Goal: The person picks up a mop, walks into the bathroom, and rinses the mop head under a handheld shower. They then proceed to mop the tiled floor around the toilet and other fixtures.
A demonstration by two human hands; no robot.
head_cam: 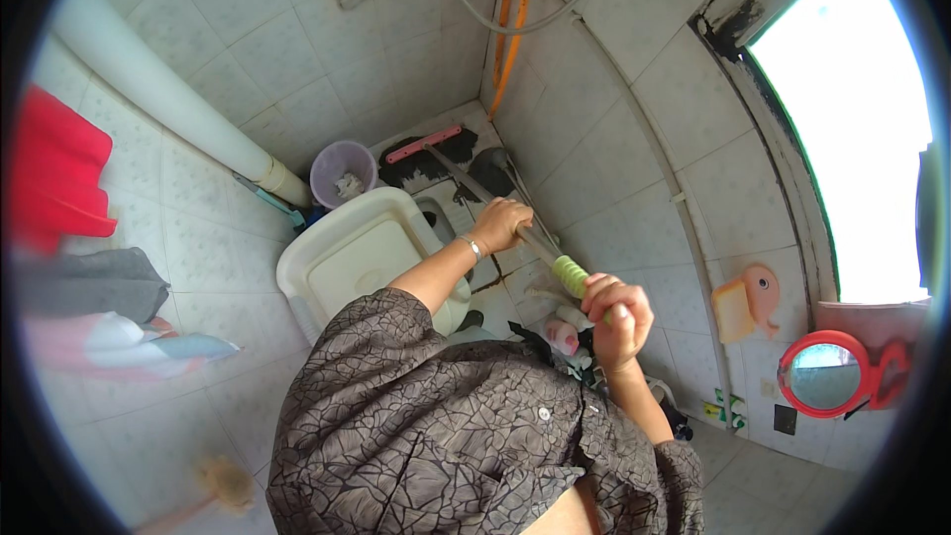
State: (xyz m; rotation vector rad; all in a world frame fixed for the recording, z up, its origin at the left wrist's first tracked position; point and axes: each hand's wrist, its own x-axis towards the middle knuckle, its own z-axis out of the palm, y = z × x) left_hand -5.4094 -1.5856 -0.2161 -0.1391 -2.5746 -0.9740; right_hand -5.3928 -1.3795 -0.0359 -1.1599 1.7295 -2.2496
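Note:
My left hand [505, 225], with a bracelet at the wrist, is wrapped around the metal pole [464, 178] of a long-handled floor tool. Its pink head bar [423, 144] lies in the far corner over a ragged black mass [405, 163]; I cannot tell whether that is mop strands or bristles. Nearer my body, my right hand [620, 316] is closed on the ribbed light-green grip [570, 275]. To the left of the pole sits a white plastic tub [364, 253], with part of a squat toilet [449, 215] showing beside it.
A purple bucket [343, 171] holding crumpled white paper stands behind the tub. Bottles [562, 336] crowd the floor by the right wall. An orange hose [511, 37] hangs in the corner. Towels [89, 282] hang left; a red-framed mirror [825, 375] is at right.

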